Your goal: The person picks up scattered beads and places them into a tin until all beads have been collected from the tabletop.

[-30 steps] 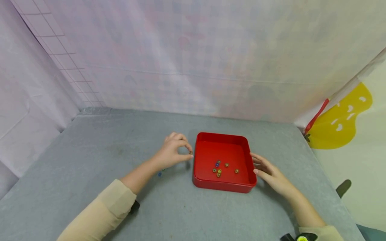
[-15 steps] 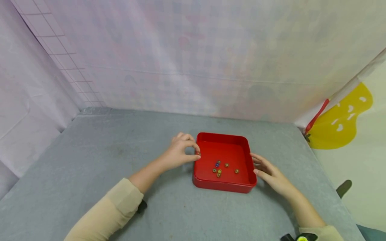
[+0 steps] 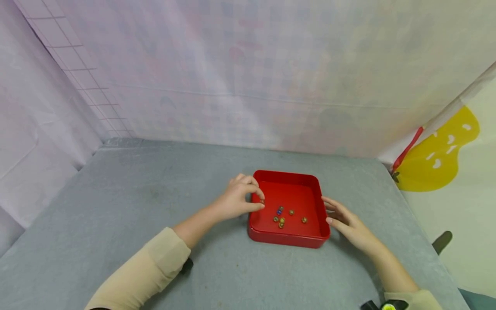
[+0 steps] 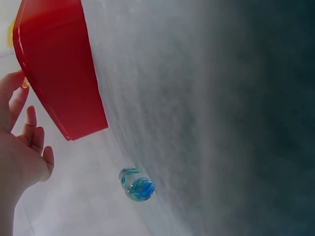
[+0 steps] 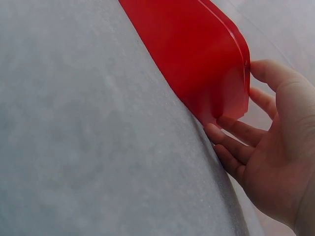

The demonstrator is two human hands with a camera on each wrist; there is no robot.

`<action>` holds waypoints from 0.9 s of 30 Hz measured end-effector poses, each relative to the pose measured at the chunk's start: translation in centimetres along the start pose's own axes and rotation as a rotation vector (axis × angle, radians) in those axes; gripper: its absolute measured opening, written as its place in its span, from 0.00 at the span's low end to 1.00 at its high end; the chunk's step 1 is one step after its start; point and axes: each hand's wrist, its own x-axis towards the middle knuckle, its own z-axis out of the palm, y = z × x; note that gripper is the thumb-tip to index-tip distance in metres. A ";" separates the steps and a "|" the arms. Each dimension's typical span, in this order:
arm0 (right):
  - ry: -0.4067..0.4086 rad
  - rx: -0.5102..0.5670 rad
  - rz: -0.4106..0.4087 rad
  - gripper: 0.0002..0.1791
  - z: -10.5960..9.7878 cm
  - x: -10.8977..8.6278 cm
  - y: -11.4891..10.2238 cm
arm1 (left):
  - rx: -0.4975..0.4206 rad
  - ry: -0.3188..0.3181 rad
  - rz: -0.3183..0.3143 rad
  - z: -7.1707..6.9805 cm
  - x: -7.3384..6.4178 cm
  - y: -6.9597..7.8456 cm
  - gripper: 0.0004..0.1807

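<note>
In the head view, my left hand (image 3: 241, 199) reaches over the left rim of a square red tray (image 3: 288, 178). Between its thumb and index fingertips it pinches a small amber marble (image 4: 25, 83), the other fingers loosely bent. Several glass marbles, among them a blue one (image 3: 279, 212) and a yellow-green one (image 3: 282, 220), lie on the tray floor toward the front. My right hand (image 3: 346, 222) rests its fingertips against the tray's right wall, fingers extended; the right wrist view shows them spread along the red side (image 5: 197, 59).
Two clear glass marbles with blue swirls (image 4: 139, 189) lie on the grey cloth left of the tray; the left arm hides them in the head view. A pale curtain (image 3: 232, 86) hangs behind the table (image 3: 174, 172), and a yellow cutout (image 3: 438, 155) stands at right.
My left hand has moved right with the marble, from beside the tray to over its left rim. The loose marbles on the cloth became hidden behind the arm. My right hand stays put.
</note>
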 end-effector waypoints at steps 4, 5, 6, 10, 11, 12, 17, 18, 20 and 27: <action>0.000 -0.002 -0.005 0.31 0.0 0.0 -0.1 | -0.001 -0.030 -0.013 0.3 0.0 0.1 0.05; 0.000 -0.001 -0.006 0.31 0.0 0.0 -0.1 | 0.001 -0.033 -0.016 0.4 0.1 0.1 0.05; 0.000 -0.001 -0.005 0.31 0.0 -0.1 -0.2 | 0.002 -0.036 -0.018 0.4 0.1 0.1 0.05; 0.002 -0.002 -0.010 0.31 0.0 -0.1 -0.2 | 0.010 -0.039 -0.026 0.7 0.2 0.0 0.04; 0.000 -0.001 -0.012 0.31 -0.1 -0.1 -0.2 | 0.012 -0.039 -0.029 0.7 0.3 -0.1 0.04; 0.000 -0.001 -0.014 0.31 -0.1 -0.1 -0.2 | 0.011 -0.039 -0.030 0.7 0.3 -0.1 0.05; -0.003 -0.004 -0.020 0.30 -0.1 0.0 0.0 | 0.025 -0.043 -0.032 0.9 0.4 -0.4 0.05; -0.001 -0.007 -0.017 0.30 -0.1 -0.1 0.0 | 0.028 -0.044 -0.031 0.9 0.4 -0.4 0.05; 0.002 -0.006 -0.007 0.30 -0.1 0.0 0.1 | 0.030 -0.046 -0.032 0.9 0.4 -0.4 0.05; 0.008 -0.011 0.004 0.30 0.0 0.0 0.2 | 0.030 -0.050 -0.046 1.0 0.3 -0.4 0.06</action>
